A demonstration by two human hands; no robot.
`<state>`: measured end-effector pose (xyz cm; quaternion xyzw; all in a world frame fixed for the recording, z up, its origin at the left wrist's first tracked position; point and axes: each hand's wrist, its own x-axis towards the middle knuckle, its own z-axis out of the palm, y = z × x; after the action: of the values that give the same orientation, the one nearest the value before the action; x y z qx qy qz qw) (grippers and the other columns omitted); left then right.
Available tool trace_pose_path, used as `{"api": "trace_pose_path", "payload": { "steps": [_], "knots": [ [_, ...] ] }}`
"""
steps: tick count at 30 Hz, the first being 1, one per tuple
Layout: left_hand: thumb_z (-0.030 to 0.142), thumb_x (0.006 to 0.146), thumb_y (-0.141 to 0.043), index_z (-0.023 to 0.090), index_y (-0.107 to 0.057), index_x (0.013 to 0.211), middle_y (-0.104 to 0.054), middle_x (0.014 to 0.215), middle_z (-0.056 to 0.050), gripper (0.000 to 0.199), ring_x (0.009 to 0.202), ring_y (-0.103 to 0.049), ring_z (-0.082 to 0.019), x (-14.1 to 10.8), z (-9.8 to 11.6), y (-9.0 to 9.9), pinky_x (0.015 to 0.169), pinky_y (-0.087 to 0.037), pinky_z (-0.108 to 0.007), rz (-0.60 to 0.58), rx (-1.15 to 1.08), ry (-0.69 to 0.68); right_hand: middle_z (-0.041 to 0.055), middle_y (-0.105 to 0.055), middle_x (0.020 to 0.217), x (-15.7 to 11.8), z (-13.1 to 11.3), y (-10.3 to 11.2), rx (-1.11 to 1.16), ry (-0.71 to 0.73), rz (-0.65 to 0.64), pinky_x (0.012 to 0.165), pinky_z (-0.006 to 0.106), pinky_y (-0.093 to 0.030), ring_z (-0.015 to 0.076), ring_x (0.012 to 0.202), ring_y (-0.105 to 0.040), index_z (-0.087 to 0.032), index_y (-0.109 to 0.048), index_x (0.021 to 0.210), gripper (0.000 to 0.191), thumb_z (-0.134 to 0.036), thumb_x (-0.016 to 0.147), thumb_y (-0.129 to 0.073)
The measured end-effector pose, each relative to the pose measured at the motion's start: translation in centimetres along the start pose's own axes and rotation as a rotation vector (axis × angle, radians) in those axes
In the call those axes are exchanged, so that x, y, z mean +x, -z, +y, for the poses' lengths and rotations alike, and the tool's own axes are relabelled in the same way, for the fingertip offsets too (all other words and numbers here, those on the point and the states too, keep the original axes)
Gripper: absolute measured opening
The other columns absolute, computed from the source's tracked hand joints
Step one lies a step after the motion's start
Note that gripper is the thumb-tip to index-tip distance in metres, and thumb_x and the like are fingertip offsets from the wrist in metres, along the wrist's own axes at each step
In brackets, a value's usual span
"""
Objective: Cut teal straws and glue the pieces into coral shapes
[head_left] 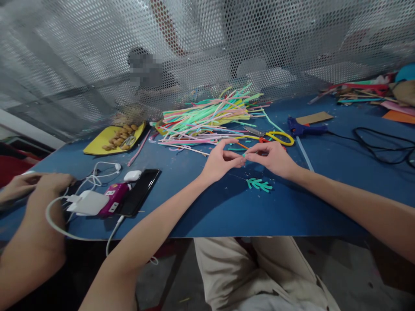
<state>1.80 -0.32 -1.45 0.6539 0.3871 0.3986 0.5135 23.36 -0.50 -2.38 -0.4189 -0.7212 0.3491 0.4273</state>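
Observation:
My left hand (218, 163) and my right hand (274, 159) meet above the blue table, fingertips almost touching. Between them is a tiny green piece (244, 155), pinched by the right fingertips and touched by the left thumb and finger; its exact kind is too small to make out. Just below the hands lies a green leaf-shaped sprig (259, 185) with several short branches. Behind the right hand rest scissors with yellow handles (285, 138). Beyond the hands spreads a heap of coloured pipe cleaners (207, 116).
A blue glue gun (306, 128) with a black cord lies to the right. On the left are a black phone (141, 192), a purple power adapter (113, 198), white cables and a yellow tray (94, 144) of brown pieces. Another person's hands (55, 182) rest at far left. Perforated metal stands behind.

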Motion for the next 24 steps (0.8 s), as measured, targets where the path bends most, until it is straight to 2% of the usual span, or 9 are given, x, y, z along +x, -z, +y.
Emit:
{"api": "trace_pose_path", "payload": {
  "steps": [5,8,10,12,15,17,20,22,24],
  "knots": [
    [0.044,0.08,-0.083,0.02,-0.054,0.131,-0.077,0.084,-0.004,0.063,0.071,-0.075,-0.018,0.2,-0.5,0.1,0.073,-0.061,-0.031,-0.029,0.134,-0.067,0.0014,-0.072,0.078,0.1,-0.1,0.1,-0.025,0.024,0.095,0.063,0.031,-0.044,0.0137,0.064,-0.056,-0.019,-0.076,0.082,0.015,-0.032,0.084,-0.069],
    [0.044,0.085,-0.078,0.021,-0.058,0.124,-0.076,0.09,-0.004,0.05,0.075,-0.073,-0.017,1.2,-1.4,1.3,0.08,-0.06,-0.034,0.101,0.238,-0.146,0.0012,-0.067,0.077,0.5,0.4,0.8,0.004,0.006,0.232,0.063,0.031,-0.044,0.0134,0.064,-0.054,-0.019,-0.069,0.083,0.013,-0.032,0.086,-0.066],
    [0.041,0.096,-0.065,0.025,-0.051,0.134,-0.072,0.119,-0.009,0.044,0.1,-0.073,-0.019,2.1,-1.9,3.0,0.097,-0.057,-0.039,0.387,0.199,-0.2,0.0005,-0.064,0.074,0.8,0.9,1.5,0.021,-0.01,0.28,0.061,0.031,-0.043,0.0129,0.062,-0.051,-0.02,-0.066,0.084,0.014,-0.033,0.086,-0.066],
    [0.033,0.099,-0.059,0.028,-0.042,0.142,-0.053,0.148,-0.011,0.047,0.133,-0.058,-0.021,2.8,-2.1,5.3,0.113,-0.046,-0.041,0.668,0.213,-0.145,0.0006,-0.062,0.073,1.1,1.3,2.1,0.029,-0.006,0.289,0.061,0.032,-0.042,0.0132,0.062,-0.051,-0.02,-0.065,0.084,0.014,-0.034,0.086,-0.066],
    [0.023,0.092,-0.068,0.024,-0.036,0.147,-0.031,0.162,-0.013,0.064,0.148,-0.037,-0.022,3.3,-1.8,8.3,0.121,-0.036,-0.042,0.902,0.424,-0.17,0.0012,-0.064,0.075,1.2,1.5,2.5,0.019,0.005,0.296,0.063,0.032,-0.042,0.0138,0.065,-0.053,-0.02,-0.066,0.083,0.013,-0.033,0.085,-0.067],
    [0.021,0.091,-0.068,0.022,-0.046,0.138,-0.043,0.153,-0.013,0.052,0.142,-0.041,-0.022,3.2,-1.5,9.2,0.119,-0.037,-0.042,0.871,0.619,-0.294,0.0013,-0.064,0.075,1.2,1.4,2.4,0.008,0.006,0.296,0.063,0.033,-0.043,0.0137,0.065,-0.053,-0.02,-0.066,0.082,0.013,-0.032,0.085,-0.067],
    [0.021,0.096,-0.058,0.022,-0.064,0.108,-0.066,0.122,-0.007,0.013,0.125,-0.055,-0.022,2.9,-1.4,8.3,0.116,-0.037,-0.044,0.55,0.899,-0.395,0.001,-0.063,0.073,1.1,1.3,2.2,-0.002,0.007,0.285,0.061,0.032,-0.042,0.0132,0.062,-0.051,-0.02,-0.065,0.082,0.014,-0.033,0.086,-0.066],
    [0.023,0.097,-0.056,0.023,-0.067,0.101,-0.068,0.118,-0.005,0.012,0.122,-0.057,-0.024,2.8,-1.7,6.8,0.114,-0.038,-0.045,0.343,1.034,-0.402,0.001,-0.063,0.072,1.0,1.2,2.2,-0.014,0.015,0.276,0.06,0.032,-0.042,0.0133,0.061,-0.052,-0.02,-0.064,0.082,0.014,-0.034,0.086,-0.066],
    [0.026,0.097,-0.057,0.022,-0.068,0.102,-0.068,0.12,-0.006,0.013,0.125,-0.056,-0.025,2.8,-2.3,5.4,0.112,-0.039,-0.044,0.231,1.102,-0.399,0.0013,-0.064,0.073,1.0,1.1,2.3,-0.05,0.031,0.257,0.058,0.031,-0.042,0.0136,0.06,-0.053,-0.02,-0.064,0.084,0.014,-0.034,0.087,-0.065]
  ]
}}
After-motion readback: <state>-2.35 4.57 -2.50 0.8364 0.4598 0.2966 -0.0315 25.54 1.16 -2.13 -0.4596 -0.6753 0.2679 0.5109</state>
